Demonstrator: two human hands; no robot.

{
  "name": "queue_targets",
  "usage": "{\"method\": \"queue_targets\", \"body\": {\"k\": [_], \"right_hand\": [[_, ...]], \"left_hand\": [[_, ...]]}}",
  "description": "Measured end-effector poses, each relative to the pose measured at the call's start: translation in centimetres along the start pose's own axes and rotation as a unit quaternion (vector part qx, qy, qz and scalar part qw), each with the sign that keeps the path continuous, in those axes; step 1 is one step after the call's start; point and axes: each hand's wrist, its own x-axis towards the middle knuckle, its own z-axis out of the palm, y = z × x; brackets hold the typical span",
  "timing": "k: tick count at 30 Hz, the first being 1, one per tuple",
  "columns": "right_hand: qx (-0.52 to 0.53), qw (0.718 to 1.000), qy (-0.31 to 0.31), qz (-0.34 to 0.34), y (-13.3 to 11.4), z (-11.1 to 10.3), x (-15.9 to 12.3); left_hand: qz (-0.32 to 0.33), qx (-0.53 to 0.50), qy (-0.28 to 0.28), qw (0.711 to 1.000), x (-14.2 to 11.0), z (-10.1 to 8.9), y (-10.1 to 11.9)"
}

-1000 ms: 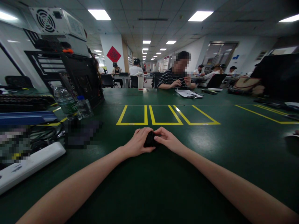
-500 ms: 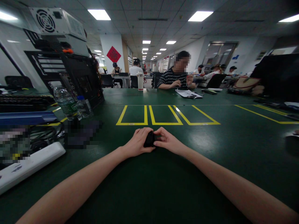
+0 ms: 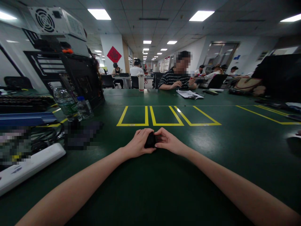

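A small black object [image 3: 150,141], too dark for me to tell its kind, is between my two hands low over the green table [image 3: 150,182]. My left hand [image 3: 138,142] wraps round its left side, thumb at the near edge and fingers over the far edge. On the other side, my right hand [image 3: 168,142] has its curled fingers and thumb at the object's right edge. Part of the object is hidden by my fingers. Yellow tape outlines [image 3: 133,125] mark the table just beyond my hands.
A white power strip [image 3: 33,168], a water bottle [image 3: 67,103] and a computer case [image 3: 82,78] stand at the left. A paper cup [image 3: 141,83] and a clipboard [image 3: 190,94] are at the far side, where a person in a striped shirt [image 3: 172,78] sits.
My right thumb has slid a little nearer to me along the black object's right edge. My left hand stays in place. The person opposite has shifted their raised hand slightly.
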Motion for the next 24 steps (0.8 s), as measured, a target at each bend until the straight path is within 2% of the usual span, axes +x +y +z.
{"method": "queue_targets", "body": {"k": [9,12,18,24], "right_hand": [[-0.05,0.997,0.065,-0.005,0.12,0.35,0.22],[-0.051,0.997,0.048,0.013,0.35,0.22,0.18],[-0.003,1.0,-0.005,-0.008,0.62,-0.03,-0.04],[-0.034,0.998,0.051,0.0,0.39,0.17,0.12]], "left_hand": [[-0.005,-0.005,-0.003,1.0,0.07,-0.26,0.31],[-0.003,-0.007,-0.003,1.0,0.08,-0.24,0.3],[0.003,0.001,0.008,1.0,0.11,0.15,0.0],[0.002,0.003,0.004,1.0,0.07,-0.06,0.14]]}}
